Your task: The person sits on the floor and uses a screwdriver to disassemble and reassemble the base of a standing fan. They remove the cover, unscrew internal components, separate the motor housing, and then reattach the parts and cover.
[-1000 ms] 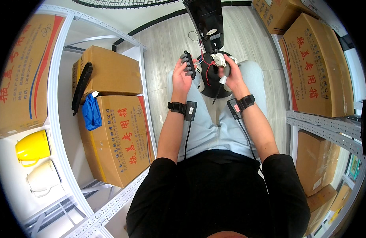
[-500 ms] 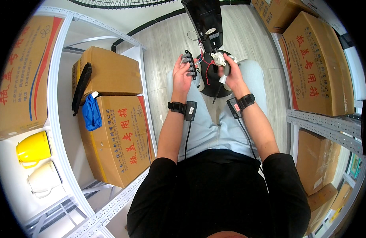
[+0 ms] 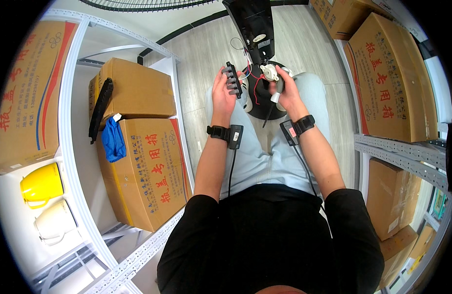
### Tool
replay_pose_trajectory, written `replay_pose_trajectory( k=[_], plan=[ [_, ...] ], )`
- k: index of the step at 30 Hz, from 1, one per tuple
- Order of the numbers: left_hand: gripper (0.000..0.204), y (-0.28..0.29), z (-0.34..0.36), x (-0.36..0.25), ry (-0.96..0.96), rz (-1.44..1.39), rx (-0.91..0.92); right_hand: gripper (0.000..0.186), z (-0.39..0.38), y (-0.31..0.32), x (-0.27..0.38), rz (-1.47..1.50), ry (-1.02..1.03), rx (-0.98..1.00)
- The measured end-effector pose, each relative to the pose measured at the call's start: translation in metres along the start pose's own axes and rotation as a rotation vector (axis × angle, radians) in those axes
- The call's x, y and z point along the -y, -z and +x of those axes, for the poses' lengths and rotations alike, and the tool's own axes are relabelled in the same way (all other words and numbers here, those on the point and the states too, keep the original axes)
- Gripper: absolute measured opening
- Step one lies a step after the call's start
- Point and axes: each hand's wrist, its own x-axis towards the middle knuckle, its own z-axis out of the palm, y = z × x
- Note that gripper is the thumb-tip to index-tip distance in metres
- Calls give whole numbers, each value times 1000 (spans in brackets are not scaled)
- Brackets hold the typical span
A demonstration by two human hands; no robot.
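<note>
My left hand (image 3: 224, 95) grips a black switch panel (image 3: 238, 79) with a row of grey buttons, wired by thin coloured leads. My right hand (image 3: 287, 90) has its fingers closed on a round cream-white part (image 3: 269, 72), beside a grey and white piece (image 3: 276, 96). Both are at the lower end of a black upright housing (image 3: 250, 27), whose interior faces up, above a round black base (image 3: 261, 110) between my legs. A loose red wire hangs below the white part. A dark thin rod or cable, too small to identify, points down over the base.
Shelves on both sides hold cardboard boxes (image 3: 147, 171). On the left lie a long black piece (image 3: 101, 105), a blue cloth (image 3: 114, 139), a yellow mug (image 3: 42, 183) and a white mug (image 3: 57, 220). A wire grille (image 3: 147, 4) is at the top edge, pale floor (image 3: 336, 108) below.
My hands stay in nearly the same place, with the left hand and its switch panel shifting very slightly. Both keep their grips.
</note>
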Motion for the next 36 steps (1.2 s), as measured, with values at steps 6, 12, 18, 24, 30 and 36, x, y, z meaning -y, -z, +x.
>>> replay_pose_trajectory(
  k=[6,12,18,24,30,36],
  plan=[
    [35,-8,-3,-1,-17,90,-31,23,0,0,0,-2,5,-4],
    [36,-1,0,-2,8,-39,17,22,1,-1,-1,-7,3,-19],
    [34,13,-1,-4,45,67,71,23,2,-1,-2,-10,4,-15],
    [37,-3,-2,-1,32,16,-4,23,0,0,-1,-14,8,-13],
    [49,-5,-4,0,63,-35,13,24,-1,1,0,-25,17,-9],
    [54,-4,-3,0,46,5,18,25,-1,0,-1,-39,19,-12]
  ],
)
